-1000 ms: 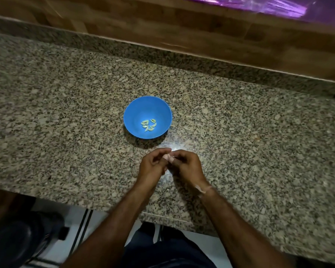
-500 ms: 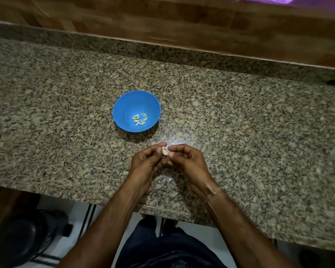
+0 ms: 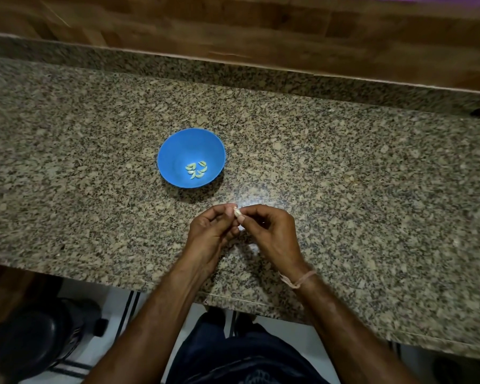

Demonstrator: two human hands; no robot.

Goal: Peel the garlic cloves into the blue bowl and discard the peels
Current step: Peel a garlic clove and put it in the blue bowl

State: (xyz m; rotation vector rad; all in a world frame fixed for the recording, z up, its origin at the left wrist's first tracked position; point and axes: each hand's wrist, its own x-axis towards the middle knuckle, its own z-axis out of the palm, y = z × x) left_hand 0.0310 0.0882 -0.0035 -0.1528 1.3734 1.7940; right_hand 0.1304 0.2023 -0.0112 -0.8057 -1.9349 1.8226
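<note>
Garlic clove (image 3: pixel 237 214): a small pale clove, held above the countertop between the fingertips of both hands, just in front of the bowl and apart from it
Left hand (image 3: pixel 209 234): fingers curled, thumb and fingertips pinching the clove's left side; the palm is turned toward the right hand
Right hand (image 3: pixel 272 231): fingers curled, thumb and forefinger pinching the clove's right side; the two hands meet at the clove
Peel: the clove is too small here to tell how much skin is left on it; a pale spot on the counter under the hands may be a flake of peel or only glare
Blue bowl (image 3: pixel 175 146): round, upright on the counter, beyond the hands and slightly to the left
Peeled cloves (image 3: pixel 196 170): a handful of small pale-green pieces clustered at the bottom of the bowl, touching one another
Countertop (image 3: pixel 358 189): speckled granite, with a bright reflection just beyond the fingertips
Wrist thread (image 3: pixel 297 281): a pale band around the right wrist
Wooden wall (image 3: pixel 233 26): brown boards behind the counter's raised granite edge
Below the counter edge: dark trousers (image 3: pixel 241 356) in the middle, and a black rounded object (image 3: pixel 34 338) on the floor to the left
</note>
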